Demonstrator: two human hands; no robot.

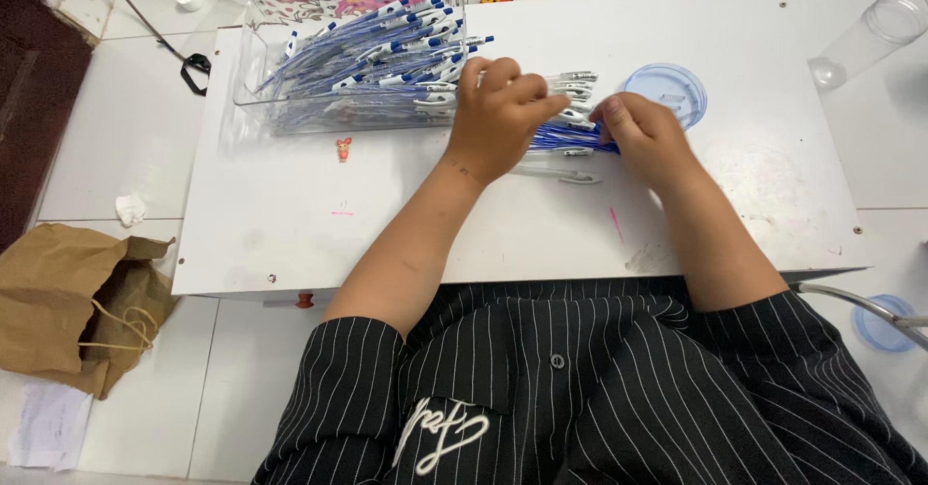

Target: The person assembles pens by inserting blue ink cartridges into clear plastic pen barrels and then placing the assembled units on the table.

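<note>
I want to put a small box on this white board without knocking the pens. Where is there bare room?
The near left part of the white board, below the clear tray and left of the left hand, is bare. The far right corner beyond the round blue lid is bare too. The middle is crowded: both hands, the right hand included, are on the pen bundle.

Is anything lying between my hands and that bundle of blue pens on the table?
Nothing visible: the left hand and right hand already rest on the bundle of pens.
</note>
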